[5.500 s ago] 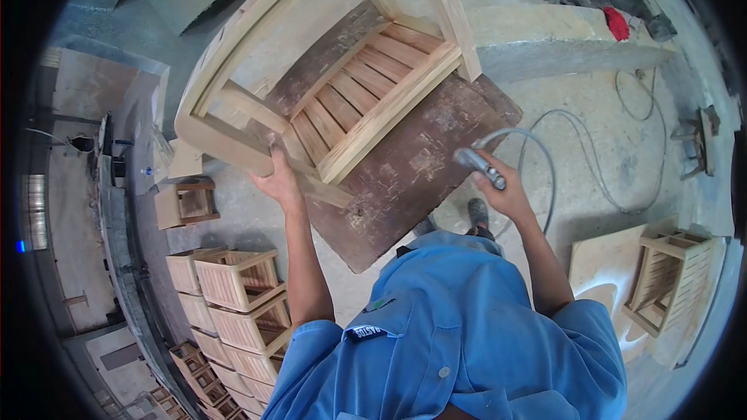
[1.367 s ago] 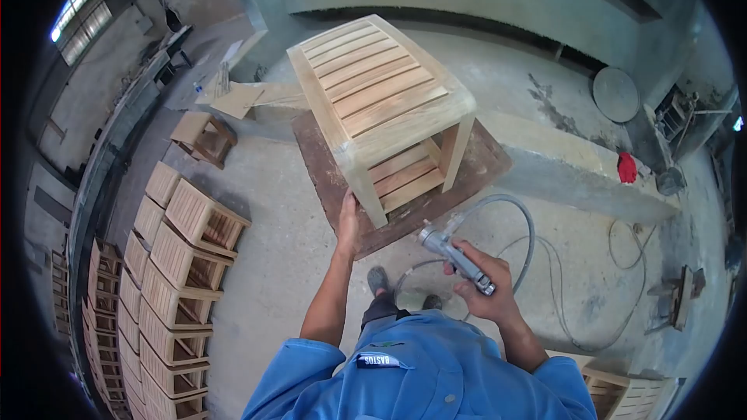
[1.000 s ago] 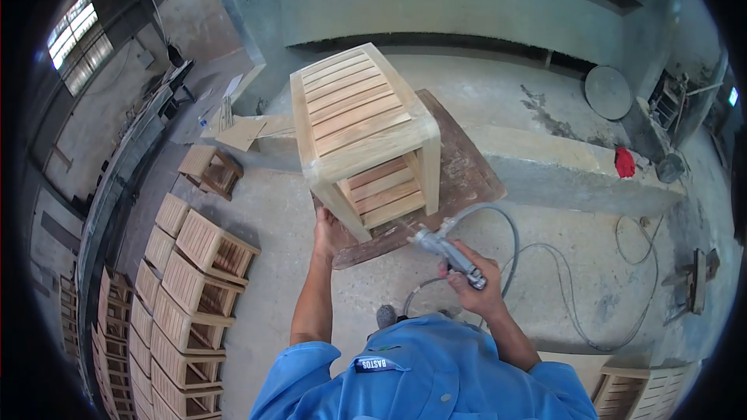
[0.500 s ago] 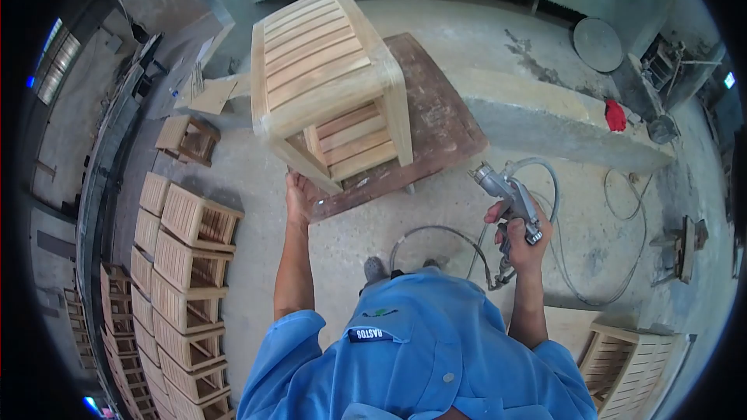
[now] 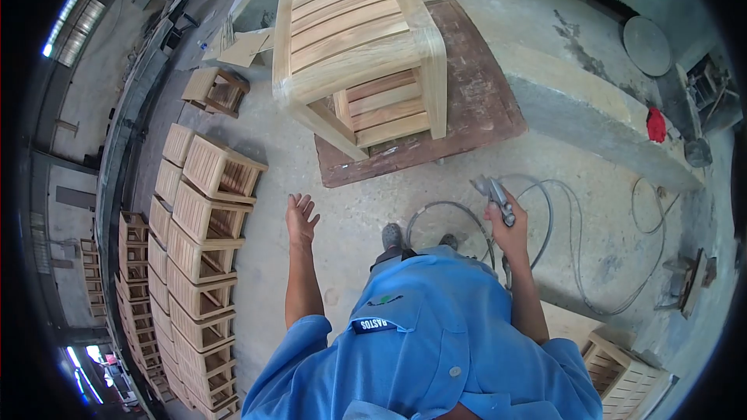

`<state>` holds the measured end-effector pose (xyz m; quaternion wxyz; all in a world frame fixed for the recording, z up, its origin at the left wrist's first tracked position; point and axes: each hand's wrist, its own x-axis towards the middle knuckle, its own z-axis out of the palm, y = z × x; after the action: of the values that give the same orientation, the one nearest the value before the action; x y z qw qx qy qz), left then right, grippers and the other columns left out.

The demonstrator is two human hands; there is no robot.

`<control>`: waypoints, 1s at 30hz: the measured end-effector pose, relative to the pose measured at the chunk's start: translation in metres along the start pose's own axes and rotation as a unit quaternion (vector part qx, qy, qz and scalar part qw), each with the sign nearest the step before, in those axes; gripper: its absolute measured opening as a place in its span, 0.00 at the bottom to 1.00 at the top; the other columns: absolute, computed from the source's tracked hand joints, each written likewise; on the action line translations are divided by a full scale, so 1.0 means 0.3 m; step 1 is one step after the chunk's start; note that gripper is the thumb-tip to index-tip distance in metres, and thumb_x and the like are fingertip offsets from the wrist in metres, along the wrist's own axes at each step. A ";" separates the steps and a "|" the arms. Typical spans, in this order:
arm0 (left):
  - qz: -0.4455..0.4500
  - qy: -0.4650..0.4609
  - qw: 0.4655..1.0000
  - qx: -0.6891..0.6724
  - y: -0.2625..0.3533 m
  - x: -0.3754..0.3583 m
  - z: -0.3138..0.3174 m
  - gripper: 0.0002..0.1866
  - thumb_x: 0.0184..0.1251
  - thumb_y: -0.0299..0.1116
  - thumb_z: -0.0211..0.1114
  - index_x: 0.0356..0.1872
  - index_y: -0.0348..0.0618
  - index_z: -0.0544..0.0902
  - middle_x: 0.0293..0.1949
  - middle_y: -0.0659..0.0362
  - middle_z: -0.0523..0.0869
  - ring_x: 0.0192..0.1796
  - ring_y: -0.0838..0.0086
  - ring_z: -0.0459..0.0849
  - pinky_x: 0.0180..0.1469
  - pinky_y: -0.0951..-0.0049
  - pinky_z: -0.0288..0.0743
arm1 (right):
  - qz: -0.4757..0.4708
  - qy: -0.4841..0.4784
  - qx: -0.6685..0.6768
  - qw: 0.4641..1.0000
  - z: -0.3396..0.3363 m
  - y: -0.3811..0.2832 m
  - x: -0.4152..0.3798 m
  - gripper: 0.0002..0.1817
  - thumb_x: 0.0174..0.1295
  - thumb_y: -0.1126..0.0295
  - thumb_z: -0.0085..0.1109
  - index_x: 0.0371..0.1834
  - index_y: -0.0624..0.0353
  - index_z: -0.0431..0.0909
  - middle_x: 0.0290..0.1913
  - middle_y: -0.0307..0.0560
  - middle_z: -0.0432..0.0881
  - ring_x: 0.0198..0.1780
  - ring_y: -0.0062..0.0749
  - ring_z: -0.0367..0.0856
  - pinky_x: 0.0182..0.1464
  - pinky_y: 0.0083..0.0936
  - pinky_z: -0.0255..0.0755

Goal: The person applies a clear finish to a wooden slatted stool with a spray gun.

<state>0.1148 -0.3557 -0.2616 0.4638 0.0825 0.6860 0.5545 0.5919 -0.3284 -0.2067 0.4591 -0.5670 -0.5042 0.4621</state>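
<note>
A slatted wooden stool (image 5: pixel 354 19) with a lower slatted shelf stands on a worn brown board (image 5: pixel 484 85) in front of me. My left hand (image 5: pixel 302 222) is empty, its fingers spread, held apart from the board's near left corner. In my right hand (image 5: pixel 510 229) is a metal spray gun (image 5: pixel 498 198), gripped by its handle and slightly blurred. A grey hose (image 5: pixel 443 204) loops over the floor near the gun; where it joins the gun is partly hidden.
Several stacked wooden stools (image 5: pixel 204 225) line the left side, with a single stool (image 5: pixel 215 92) beyond them. A concrete ledge (image 5: pixel 591 109) crosses the right, with a red cloth (image 5: pixel 656 125) on it. More slatted furniture (image 5: pixel 622 373) sits at lower right.
My left hand has let go of the board's edge and drawn back with its fingers apart. The spray gun is lower and closer to my body. The view has shifted.
</note>
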 end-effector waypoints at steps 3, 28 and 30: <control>0.021 0.012 1.000 -0.002 0.037 -0.036 0.018 0.38 0.73 0.61 0.46 0.73 0.44 0.58 0.70 0.51 0.68 0.73 0.57 0.62 0.69 0.40 0.55 | -0.112 0.014 -0.004 0.994 0.083 -0.088 0.085 0.23 0.64 0.70 0.58 0.62 0.67 0.74 0.30 0.41 0.82 0.29 0.22 0.79 0.33 0.20 0.74; 0.324 0.060 0.944 -0.003 0.583 0.076 0.213 0.36 0.76 0.57 0.44 0.73 0.39 0.56 0.70 0.44 0.66 0.71 0.57 0.66 0.70 0.52 0.58 | -0.033 -0.209 0.177 0.961 0.336 -0.423 0.161 0.32 0.66 0.58 0.57 0.65 0.72 0.67 0.36 0.52 0.82 0.35 0.28 0.83 0.27 0.16 0.73; 0.311 0.092 0.946 -0.006 0.561 0.068 0.167 0.37 0.76 0.58 0.42 0.73 0.39 0.55 0.70 0.44 0.66 0.71 0.56 0.66 0.70 0.52 0.58 | -0.076 -0.201 0.240 0.947 0.332 -0.438 0.158 0.33 0.65 0.54 0.58 0.64 0.71 0.68 0.36 0.52 0.82 0.33 0.28 0.82 0.26 0.16 0.72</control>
<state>0.0725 -0.2460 -0.1294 0.2035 0.2369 0.6627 0.6806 0.4773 -0.2666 -0.0951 0.5046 -0.2949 -0.5018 0.6376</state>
